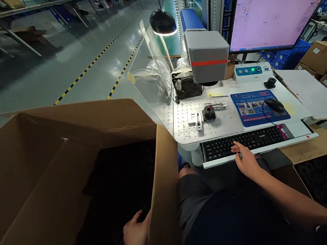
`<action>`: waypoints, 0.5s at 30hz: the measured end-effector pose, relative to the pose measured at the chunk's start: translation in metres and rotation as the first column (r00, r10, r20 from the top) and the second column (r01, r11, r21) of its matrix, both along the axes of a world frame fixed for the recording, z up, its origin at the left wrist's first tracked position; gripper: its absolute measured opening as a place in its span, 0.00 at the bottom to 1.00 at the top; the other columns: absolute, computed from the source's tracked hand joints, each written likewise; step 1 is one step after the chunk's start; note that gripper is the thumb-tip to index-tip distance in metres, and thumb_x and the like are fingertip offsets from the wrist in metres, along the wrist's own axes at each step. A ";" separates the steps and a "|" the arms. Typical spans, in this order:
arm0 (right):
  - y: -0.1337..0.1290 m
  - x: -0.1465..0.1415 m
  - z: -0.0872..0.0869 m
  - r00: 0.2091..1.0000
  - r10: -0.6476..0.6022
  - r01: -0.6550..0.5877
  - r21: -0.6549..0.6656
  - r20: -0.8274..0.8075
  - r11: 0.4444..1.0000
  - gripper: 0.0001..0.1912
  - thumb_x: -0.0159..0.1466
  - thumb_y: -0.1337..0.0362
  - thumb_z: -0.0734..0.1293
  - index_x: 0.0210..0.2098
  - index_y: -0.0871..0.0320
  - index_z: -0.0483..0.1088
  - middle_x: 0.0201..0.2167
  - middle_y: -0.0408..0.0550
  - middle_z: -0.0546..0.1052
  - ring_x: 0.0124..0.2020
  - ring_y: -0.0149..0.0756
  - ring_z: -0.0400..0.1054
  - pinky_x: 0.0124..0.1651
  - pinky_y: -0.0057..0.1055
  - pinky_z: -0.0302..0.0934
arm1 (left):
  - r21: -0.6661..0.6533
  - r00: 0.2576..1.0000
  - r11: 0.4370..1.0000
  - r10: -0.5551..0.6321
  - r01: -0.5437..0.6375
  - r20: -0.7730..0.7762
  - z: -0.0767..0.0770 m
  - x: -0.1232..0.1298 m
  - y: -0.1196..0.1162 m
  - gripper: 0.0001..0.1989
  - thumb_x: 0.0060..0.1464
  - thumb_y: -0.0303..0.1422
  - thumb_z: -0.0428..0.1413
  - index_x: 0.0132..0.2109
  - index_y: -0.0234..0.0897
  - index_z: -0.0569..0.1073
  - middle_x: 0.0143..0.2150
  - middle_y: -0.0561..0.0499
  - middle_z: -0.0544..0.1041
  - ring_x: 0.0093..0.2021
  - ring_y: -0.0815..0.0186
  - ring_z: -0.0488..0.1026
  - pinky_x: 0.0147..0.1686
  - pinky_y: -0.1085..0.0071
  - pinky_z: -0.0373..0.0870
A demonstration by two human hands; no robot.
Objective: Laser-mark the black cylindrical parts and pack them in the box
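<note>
Two bare hands work apart in the single head view. The left hand [136,235] reaches down inside a large open cardboard box [53,188] at the person's left, its fingers curled toward the dark contents [120,182] near the box's right wall; whether they have closed on anything cannot be told, since the interior is in deep shadow. The right hand [247,160] lies open and flat, fingertips resting on the black keyboard [243,142], which sits on a white pull-out tray under the bench — it grips nothing. On the perforated white plate [206,122] stands a small round black part on a metal fixture [209,112], directly below the grey, red-banded machine head [207,56]. A black mouse [274,105] rests on a blue printed mat [256,108]; a monitor [278,5] glows pink above, and a black lamp [162,22] on a ribbed gooseneck lights the plate. Risks, as a judgement: with the gaze turned toward the bench, the left hand works unseen and could fumble or drop what it reaches; a stray key press could start the machine while the fixture is unattended. Surfaces: matte corrugated board, smooth painted metal, glossy floor [51,73].
</note>
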State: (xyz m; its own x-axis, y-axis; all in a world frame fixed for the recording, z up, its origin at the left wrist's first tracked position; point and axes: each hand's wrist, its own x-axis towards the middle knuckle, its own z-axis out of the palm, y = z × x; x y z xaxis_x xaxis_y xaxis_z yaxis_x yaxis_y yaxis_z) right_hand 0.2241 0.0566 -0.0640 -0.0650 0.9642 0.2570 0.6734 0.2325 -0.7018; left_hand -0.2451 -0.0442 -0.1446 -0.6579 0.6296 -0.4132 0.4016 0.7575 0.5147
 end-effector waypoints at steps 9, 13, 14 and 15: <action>0.000 -0.004 -0.007 0.999 -0.010 0.011 -0.018 0.045 1.000 0.29 0.66 0.69 0.58 0.67 0.55 0.60 0.49 0.54 0.79 0.51 0.46 0.75 0.57 0.54 0.70 | 0.006 1.000 1.000 -0.008 0.008 -0.003 -0.009 -0.005 0.000 0.42 0.35 0.56 0.60 0.50 0.27 0.79 0.38 0.36 0.80 0.49 0.33 0.76 0.49 0.45 0.75; 0.009 -0.002 0.001 1.000 -0.020 0.020 0.012 0.018 1.000 0.28 0.68 0.67 0.60 0.67 0.54 0.61 0.51 0.54 0.79 0.51 0.46 0.75 0.56 0.53 0.71 | -0.008 1.000 1.000 -0.018 0.018 -0.020 -0.006 -0.004 0.000 0.42 0.35 0.58 0.59 0.50 0.28 0.80 0.44 0.33 0.79 0.50 0.33 0.75 0.48 0.45 0.76; 0.014 -0.002 0.004 1.000 -0.025 0.025 0.029 0.014 0.999 0.28 0.68 0.66 0.60 0.67 0.54 0.61 0.51 0.54 0.79 0.51 0.47 0.75 0.56 0.54 0.70 | -0.012 1.000 1.000 -0.021 0.021 -0.021 -0.005 -0.004 0.001 0.43 0.34 0.58 0.58 0.50 0.28 0.80 0.47 0.32 0.79 0.51 0.32 0.75 0.49 0.44 0.76; 0.019 -0.001 0.008 0.999 -0.031 0.030 0.045 0.011 0.999 0.28 0.68 0.66 0.60 0.67 0.54 0.61 0.51 0.54 0.79 0.51 0.47 0.75 0.57 0.54 0.70 | -0.017 0.999 1.000 -0.025 0.025 -0.022 -0.003 -0.003 0.001 0.44 0.34 0.59 0.58 0.51 0.28 0.79 0.50 0.30 0.78 0.53 0.32 0.74 0.50 0.44 0.75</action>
State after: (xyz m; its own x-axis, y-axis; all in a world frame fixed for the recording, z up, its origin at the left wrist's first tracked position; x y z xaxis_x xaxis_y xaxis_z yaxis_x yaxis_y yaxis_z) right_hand 0.2228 0.0757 -0.0564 -0.0390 0.9533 0.2994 0.6889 0.2427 -0.6830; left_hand -0.2483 -0.0435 -0.1480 -0.6514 0.6392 -0.4087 0.4318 0.7553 0.4930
